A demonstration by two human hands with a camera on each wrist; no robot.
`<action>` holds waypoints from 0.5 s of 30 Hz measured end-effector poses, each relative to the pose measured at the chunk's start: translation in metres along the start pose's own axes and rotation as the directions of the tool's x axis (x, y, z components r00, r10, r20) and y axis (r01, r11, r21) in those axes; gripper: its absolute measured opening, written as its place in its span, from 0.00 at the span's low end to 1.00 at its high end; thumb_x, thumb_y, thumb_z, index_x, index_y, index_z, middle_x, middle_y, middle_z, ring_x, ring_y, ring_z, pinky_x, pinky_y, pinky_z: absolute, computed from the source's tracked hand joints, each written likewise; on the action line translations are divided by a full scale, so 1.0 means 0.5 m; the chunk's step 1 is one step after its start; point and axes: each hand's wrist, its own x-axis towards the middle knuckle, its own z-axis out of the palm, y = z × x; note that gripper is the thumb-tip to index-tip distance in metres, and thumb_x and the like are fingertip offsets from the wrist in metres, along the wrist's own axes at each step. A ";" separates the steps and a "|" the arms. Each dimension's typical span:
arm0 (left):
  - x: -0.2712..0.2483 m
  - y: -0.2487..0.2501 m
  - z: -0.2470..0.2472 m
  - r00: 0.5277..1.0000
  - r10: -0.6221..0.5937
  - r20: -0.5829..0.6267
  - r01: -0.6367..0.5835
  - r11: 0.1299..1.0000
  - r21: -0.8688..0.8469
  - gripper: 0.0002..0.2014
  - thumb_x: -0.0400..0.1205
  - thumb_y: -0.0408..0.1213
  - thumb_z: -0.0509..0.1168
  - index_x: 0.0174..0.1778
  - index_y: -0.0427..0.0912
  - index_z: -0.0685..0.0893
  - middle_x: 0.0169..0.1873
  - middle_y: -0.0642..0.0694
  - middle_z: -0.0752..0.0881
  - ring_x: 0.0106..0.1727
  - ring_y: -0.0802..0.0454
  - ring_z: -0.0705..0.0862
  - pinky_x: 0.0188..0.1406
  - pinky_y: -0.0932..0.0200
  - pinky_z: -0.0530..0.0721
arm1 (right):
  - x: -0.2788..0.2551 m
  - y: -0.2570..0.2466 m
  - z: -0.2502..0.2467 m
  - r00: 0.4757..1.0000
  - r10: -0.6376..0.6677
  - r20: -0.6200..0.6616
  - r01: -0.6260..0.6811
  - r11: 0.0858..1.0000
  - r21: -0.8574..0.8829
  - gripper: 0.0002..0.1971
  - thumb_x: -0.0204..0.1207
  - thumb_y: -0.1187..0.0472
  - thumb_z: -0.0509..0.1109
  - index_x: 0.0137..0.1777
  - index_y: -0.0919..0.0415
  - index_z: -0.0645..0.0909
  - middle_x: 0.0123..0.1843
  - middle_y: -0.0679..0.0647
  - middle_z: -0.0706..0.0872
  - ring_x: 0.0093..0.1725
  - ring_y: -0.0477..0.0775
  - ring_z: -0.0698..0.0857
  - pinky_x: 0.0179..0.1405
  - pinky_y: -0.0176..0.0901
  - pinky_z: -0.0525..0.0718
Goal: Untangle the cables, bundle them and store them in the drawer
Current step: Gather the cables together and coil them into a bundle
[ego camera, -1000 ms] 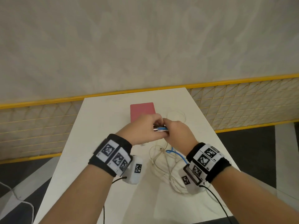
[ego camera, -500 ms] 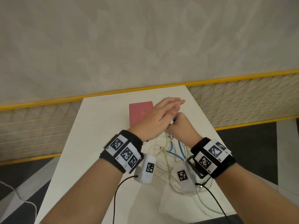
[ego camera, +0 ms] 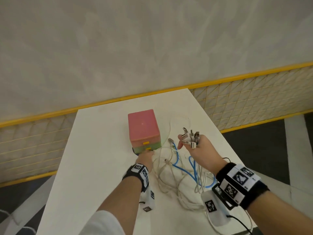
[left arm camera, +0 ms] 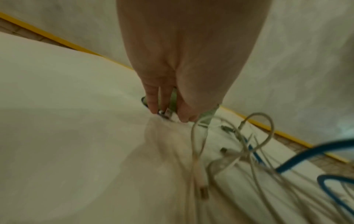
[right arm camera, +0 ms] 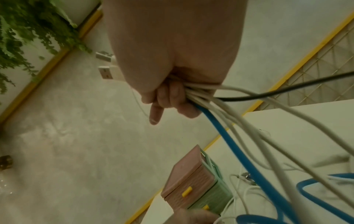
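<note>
Now the right hand grips the cables by their plug ends, loops trailing unbundled on the table, while the left hand pinches a plug by the shut drawer unit.

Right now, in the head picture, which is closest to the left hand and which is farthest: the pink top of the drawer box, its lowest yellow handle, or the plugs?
From the left hand:
1. Lowest yellow handle, just beyond the fingertips.
2. Pink top, farther back on the box.
3. Plugs, off to the right, in the right hand's grip.
</note>
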 end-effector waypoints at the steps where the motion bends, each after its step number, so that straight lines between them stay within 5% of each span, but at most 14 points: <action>1: 0.004 -0.002 0.013 1.000 0.015 -0.019 -0.013 0.997 0.077 0.20 0.81 0.26 0.58 0.69 0.40 0.79 0.68 0.40 0.77 0.69 0.40 0.77 0.63 0.52 0.76 | 0.010 0.002 0.004 1.000 0.007 0.017 -0.007 1.000 0.010 0.14 0.79 0.72 0.63 0.36 0.64 0.88 0.44 0.34 0.87 0.50 0.25 0.81 0.44 0.10 0.72; 4: -0.004 -0.003 0.043 0.991 -0.007 -0.137 0.016 0.998 0.068 0.16 0.79 0.25 0.59 0.61 0.38 0.82 0.62 0.41 0.77 0.62 0.40 0.79 0.56 0.53 0.77 | 0.036 0.005 0.015 1.000 0.004 0.028 -0.004 1.000 0.019 0.18 0.79 0.72 0.63 0.33 0.54 0.85 0.49 0.39 0.87 0.57 0.34 0.82 0.48 0.11 0.72; 8: -0.038 0.001 0.031 0.954 -0.127 -0.271 0.034 0.945 -0.324 0.14 0.78 0.23 0.60 0.57 0.37 0.82 0.54 0.40 0.85 0.53 0.43 0.84 0.45 0.64 0.76 | 0.059 -0.001 0.022 1.000 -0.003 0.020 0.003 1.000 0.022 0.26 0.79 0.73 0.60 0.26 0.46 0.84 0.36 0.32 0.86 0.47 0.29 0.83 0.45 0.15 0.73; 10: -0.069 0.018 -0.012 0.907 -0.155 -0.392 -0.065 0.867 -0.494 0.10 0.78 0.24 0.64 0.52 0.38 0.86 0.47 0.43 0.89 0.48 0.46 0.86 0.42 0.67 0.78 | 0.069 0.004 0.027 1.000 -0.004 0.018 0.005 1.000 -0.026 0.16 0.80 0.70 0.61 0.41 0.53 0.87 0.46 0.39 0.88 0.55 0.39 0.85 0.52 0.18 0.75; 12: -0.107 0.045 -0.074 0.866 -0.103 -0.489 -0.224 0.794 -0.565 0.07 0.78 0.27 0.70 0.46 0.44 0.87 0.40 0.51 0.90 0.43 0.54 0.88 0.46 0.62 0.83 | 0.074 0.010 0.033 1.000 -0.023 0.018 0.025 0.996 -0.088 0.10 0.79 0.66 0.63 0.57 0.61 0.82 0.55 0.52 0.88 0.59 0.51 0.85 0.59 0.36 0.81; 15: -0.178 0.103 -0.170 0.855 0.027 -0.518 -0.427 0.604 -0.673 0.09 0.77 0.29 0.73 0.46 0.49 0.85 0.39 0.57 0.89 0.45 0.59 0.88 0.46 0.62 0.86 | 0.061 -0.006 0.045 0.997 -0.044 0.065 0.050 0.995 -0.089 0.16 0.76 0.72 0.65 0.64 0.66 0.74 0.57 0.59 0.84 0.53 0.52 0.84 0.47 0.35 0.80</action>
